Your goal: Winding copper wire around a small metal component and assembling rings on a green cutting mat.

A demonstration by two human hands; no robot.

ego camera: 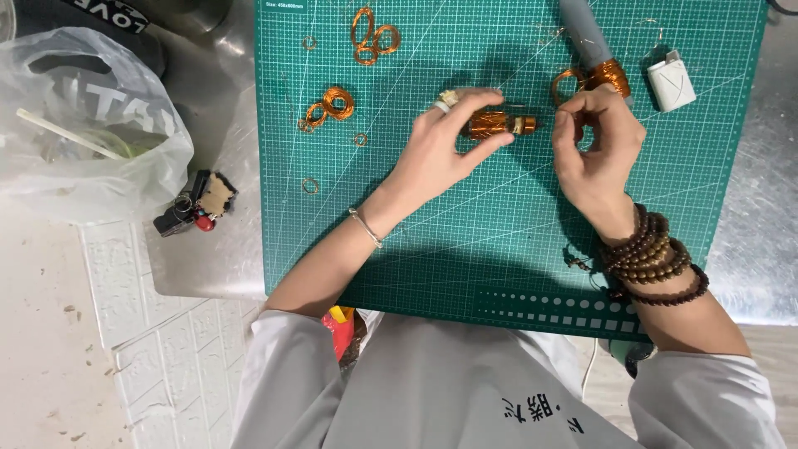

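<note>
A small cylinder wound with copper-coloured wire point(497, 125) lies mid-mat on the green gridded cutting mat point(465, 241), long axis running left to right, parallel to the near edge of the metal tabletop point(208, 249). The left hand point(440, 150) pinches it between thumb and fingers; the right hand point(594, 154), just beside its right end, has fingers curled narrow, seemingly on fine wire. Beyond lie a grey tool with a copper winding point(594, 50) and loose copper wire loops point(372, 35) toward the far edge.

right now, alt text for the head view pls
Left hand holds a copper wire coil over a green cutting mat, while the right hand pinches wire beside it. Loose copper loops lie on the mat.
</note>
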